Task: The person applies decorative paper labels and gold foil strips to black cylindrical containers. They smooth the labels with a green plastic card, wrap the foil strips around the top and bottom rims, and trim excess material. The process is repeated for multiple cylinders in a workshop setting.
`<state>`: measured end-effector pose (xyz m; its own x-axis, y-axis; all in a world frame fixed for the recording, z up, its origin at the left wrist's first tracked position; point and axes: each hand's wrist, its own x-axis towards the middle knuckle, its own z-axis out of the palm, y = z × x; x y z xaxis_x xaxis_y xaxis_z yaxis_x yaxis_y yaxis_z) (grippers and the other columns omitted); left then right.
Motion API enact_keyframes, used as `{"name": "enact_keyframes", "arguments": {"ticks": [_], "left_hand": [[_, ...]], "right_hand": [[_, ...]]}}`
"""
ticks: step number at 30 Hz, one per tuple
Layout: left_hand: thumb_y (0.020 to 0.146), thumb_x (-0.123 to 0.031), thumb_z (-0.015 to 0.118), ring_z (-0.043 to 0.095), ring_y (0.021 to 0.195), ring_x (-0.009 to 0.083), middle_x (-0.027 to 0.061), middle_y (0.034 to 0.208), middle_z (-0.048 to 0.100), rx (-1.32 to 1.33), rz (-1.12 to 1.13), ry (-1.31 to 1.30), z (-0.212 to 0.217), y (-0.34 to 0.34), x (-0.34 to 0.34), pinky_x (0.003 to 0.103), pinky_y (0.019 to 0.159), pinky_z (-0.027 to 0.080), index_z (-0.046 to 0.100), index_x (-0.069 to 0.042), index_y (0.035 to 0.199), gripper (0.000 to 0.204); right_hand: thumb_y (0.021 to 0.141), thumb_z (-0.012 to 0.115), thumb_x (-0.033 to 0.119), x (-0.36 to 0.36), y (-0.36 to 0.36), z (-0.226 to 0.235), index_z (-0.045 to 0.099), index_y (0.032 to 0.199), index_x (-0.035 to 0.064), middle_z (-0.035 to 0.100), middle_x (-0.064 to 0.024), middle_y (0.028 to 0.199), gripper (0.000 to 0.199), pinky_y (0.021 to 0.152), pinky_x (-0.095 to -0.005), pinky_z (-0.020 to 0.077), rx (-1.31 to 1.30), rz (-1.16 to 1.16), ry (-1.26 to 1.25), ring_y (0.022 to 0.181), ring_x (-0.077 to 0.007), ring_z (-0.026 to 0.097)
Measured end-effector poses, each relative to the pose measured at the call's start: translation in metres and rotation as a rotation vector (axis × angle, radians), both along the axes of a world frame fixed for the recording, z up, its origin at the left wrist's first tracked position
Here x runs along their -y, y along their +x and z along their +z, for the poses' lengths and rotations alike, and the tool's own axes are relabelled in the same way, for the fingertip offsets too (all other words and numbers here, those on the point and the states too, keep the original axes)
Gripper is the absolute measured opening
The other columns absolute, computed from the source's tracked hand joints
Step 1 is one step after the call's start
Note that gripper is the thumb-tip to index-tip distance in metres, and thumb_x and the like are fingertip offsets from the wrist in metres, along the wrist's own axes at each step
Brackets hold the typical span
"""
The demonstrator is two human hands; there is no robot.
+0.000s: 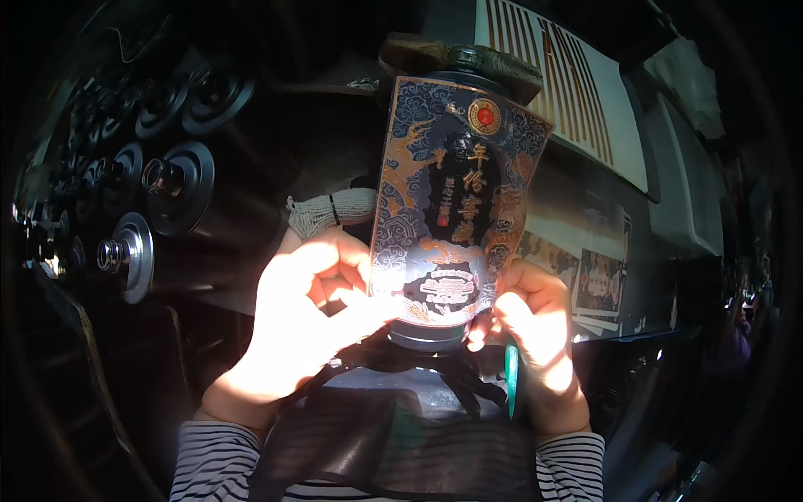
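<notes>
A large dark-blue label [452,192] with gold figures and swirls lies over the side of a dark bottle [427,336]. The bottle's neck points away from me and its base faces me. My left hand [309,293] is closed on the label's lower left edge, thumb along the bottom, though glare washes out its fingertips. At the lower right edge, my right hand [535,314] pinches the label between thumb and fingers. The label's right side stands off the bottle's curve. Beyond the label, the bottle's neck end rests at a brown wooden block [406,57].
Several dark bottles [180,184] with round shoulders crowd the left side. A pale knitted glove [335,209] lies beside my left hand. To the right are printed labels [600,280] and a white sheet with brown strips [585,100]. A green strip [512,381] hangs near my right wrist.
</notes>
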<state>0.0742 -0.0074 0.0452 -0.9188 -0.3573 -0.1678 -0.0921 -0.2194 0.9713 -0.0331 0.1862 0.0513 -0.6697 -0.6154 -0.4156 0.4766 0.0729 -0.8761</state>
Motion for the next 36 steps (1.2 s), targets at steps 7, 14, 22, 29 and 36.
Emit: {"name": "enact_keyframes", "arguments": {"ticks": [7, 14, 22, 29, 36], "left_hand": [[0.082, -0.006, 0.065, 0.057, 0.074, 0.0056, 0.0030, 0.078, 0.062, 0.049, -0.073, 0.052, 0.006, 0.003, 0.006, 0.019, 0.067, 0.046, 0.059, 0.000, 0.081, 0.009], [0.083, -0.008, 0.065, 0.052, 0.069, 0.0045, -0.0003, 0.075, 0.059, 0.027, -0.099, -0.051, -0.003, 0.008, 0.003, 0.019, 0.065, 0.043, 0.060, -0.001, 0.079, 0.010], [0.085, -0.022, 0.064, 0.050, 0.069, 0.0044, -0.0002, 0.076, 0.055, -0.101, 0.010, -0.160, 0.010, -0.043, 0.023, 0.018, 0.066, 0.042, 0.057, -0.002, 0.089, 0.021], [0.085, -0.021, 0.066, 0.050, 0.069, 0.0019, -0.0015, 0.076, 0.055, -0.202, 0.195, -0.138, 0.013, -0.090, 0.018, 0.014, 0.063, 0.040, 0.053, -0.006, 0.085, 0.020], [0.086, -0.018, 0.064, 0.048, 0.070, 0.0017, -0.0019, 0.077, 0.055, -0.231, 0.236, -0.052, 0.010, -0.090, 0.014, 0.016, 0.066, 0.040, 0.052, -0.005, 0.084, 0.018]], "right_hand": [[0.085, 0.058, 0.003, -0.006, 0.006, 0.005, 0.053, 0.081, -0.0003, 0.060, -0.0081, 0.063, 0.008, 0.048, -0.0210, 0.0451, -0.036, 0.089, 0.042, 0.052, -0.0107, 0.057], [0.084, 0.062, 0.004, 0.000, 0.013, 0.003, 0.053, 0.080, 0.0007, 0.059, -0.0060, 0.069, 0.010, 0.045, -0.0207, 0.0448, -0.020, 0.026, 0.156, 0.054, -0.0096, 0.057], [0.089, 0.059, 0.033, 0.027, -0.050, -0.009, 0.060, 0.092, 0.0037, 0.057, 0.0005, 0.065, 0.029, 0.045, -0.0151, 0.0358, -0.237, -0.111, -0.253, 0.052, -0.0027, 0.048], [0.084, 0.066, 0.020, 0.052, -0.078, -0.002, 0.058, 0.084, 0.0064, 0.055, 0.0044, 0.065, 0.016, 0.051, -0.0150, 0.0352, -0.324, -0.166, -0.204, 0.055, -0.0013, 0.047], [0.085, 0.065, 0.017, 0.053, -0.078, -0.006, 0.057, 0.083, 0.0049, 0.057, 0.0034, 0.068, 0.015, 0.051, -0.0148, 0.0351, -0.353, -0.182, -0.256, 0.057, -0.0018, 0.048]]}}
